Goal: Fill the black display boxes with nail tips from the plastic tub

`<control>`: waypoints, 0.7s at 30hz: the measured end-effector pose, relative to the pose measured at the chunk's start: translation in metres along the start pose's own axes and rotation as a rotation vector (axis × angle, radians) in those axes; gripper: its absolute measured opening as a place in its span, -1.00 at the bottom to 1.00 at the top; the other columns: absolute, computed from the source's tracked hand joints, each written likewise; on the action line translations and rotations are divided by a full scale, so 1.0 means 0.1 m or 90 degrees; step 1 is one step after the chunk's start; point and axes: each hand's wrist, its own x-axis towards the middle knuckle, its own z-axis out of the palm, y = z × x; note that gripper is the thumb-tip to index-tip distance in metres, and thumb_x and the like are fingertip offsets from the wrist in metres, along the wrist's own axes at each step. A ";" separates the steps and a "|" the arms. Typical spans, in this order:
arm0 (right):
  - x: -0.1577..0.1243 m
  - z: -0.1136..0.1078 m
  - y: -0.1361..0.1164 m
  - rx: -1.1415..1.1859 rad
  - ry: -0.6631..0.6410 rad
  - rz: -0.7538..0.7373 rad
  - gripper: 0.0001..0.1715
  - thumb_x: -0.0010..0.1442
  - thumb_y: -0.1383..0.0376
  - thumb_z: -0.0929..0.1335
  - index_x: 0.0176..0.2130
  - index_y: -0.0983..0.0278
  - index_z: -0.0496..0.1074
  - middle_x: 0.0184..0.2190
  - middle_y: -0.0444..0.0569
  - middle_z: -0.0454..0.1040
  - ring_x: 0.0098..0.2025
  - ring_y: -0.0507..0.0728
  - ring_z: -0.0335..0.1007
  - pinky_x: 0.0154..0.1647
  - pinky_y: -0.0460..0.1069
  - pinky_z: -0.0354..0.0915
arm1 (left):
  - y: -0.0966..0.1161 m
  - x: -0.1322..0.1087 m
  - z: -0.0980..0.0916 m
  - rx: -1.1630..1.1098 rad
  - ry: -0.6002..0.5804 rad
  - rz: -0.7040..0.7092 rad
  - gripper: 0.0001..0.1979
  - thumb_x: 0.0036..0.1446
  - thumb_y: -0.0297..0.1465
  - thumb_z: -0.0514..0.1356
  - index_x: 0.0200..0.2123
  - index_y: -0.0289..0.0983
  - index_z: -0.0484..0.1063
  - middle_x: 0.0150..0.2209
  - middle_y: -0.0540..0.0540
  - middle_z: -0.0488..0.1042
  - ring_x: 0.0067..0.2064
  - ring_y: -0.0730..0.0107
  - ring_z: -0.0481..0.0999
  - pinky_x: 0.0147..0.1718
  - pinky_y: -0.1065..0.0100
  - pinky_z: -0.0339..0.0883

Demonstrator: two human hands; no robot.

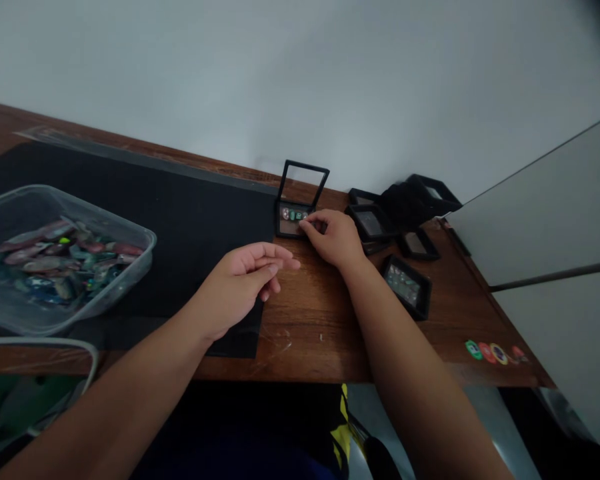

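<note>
A small black display case (291, 227) stands at the back of the table with its clear-windowed lid (304, 183) raised. A row of several small polished stones (293, 215), green and pale, lies inside it. My right hand (331, 235) reaches over the case's right side, thumb and fingertips pinched together at the row. Whatever is between those fingertips is too small or hidden to make out. Nearer to me, my left hand (247, 280) hovers above the mat's right edge, fingers loosely stretched toward the case, with nothing visible in them.
A clear plastic tub (147, 250) of bagged colourful pieces sits on the black mat (195, 207) at left. Several black cases (373, 222) are piled at right; one filled case (407, 287) lies nearer. Round stickers (486, 352) mark the right front. A wall rises behind.
</note>
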 end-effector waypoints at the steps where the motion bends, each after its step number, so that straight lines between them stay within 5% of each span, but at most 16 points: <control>1: 0.00 0.02 0.01 0.038 -0.002 0.003 -0.80 0.23 0.21 0.43 -0.28 0.24 0.66 -0.43 -0.05 0.58 -0.37 0.13 0.41 -0.28 0.03 0.23 | 0.00 0.00 0.01 0.004 -0.001 0.001 -0.86 0.22 -0.56 0.19 -0.20 -0.35 0.54 -0.14 -0.14 0.65 -0.50 0.65 0.36 -0.54 0.53 0.21; 6: -0.02 0.09 0.02 0.204 -0.035 0.037 -0.68 0.20 0.09 0.43 -0.34 0.28 0.65 -0.53 -0.10 0.49 -0.47 0.07 0.31 -0.42 -0.02 0.15 | 0.02 -0.01 0.02 0.000 -0.008 -0.014 -0.84 0.24 -0.59 0.15 -0.20 -0.36 0.53 -0.26 -0.07 0.64 -0.54 0.67 0.30 -0.55 0.53 0.19; 12: 0.00 0.09 0.00 0.150 -0.004 0.108 -0.70 0.13 0.09 0.46 -0.37 0.28 0.65 -0.58 -0.14 0.39 -0.51 0.04 0.25 -0.46 -0.02 0.09 | 0.02 -0.02 0.03 0.006 -0.024 -0.023 -0.83 0.27 -0.58 0.13 -0.17 -0.35 0.52 -0.25 -0.07 0.65 -0.53 0.64 0.32 -0.52 0.51 0.24; 21: -0.01 0.05 -0.01 0.090 -0.020 0.084 -0.76 0.19 0.16 0.43 -0.26 0.25 0.66 -0.53 -0.11 0.48 -0.48 0.07 0.32 -0.42 -0.02 0.17 | 0.01 -0.02 0.01 -0.025 0.017 -0.032 -0.87 0.24 -0.53 0.22 -0.14 -0.29 0.51 -0.09 -0.17 0.67 -0.34 0.45 0.59 -0.39 0.41 0.44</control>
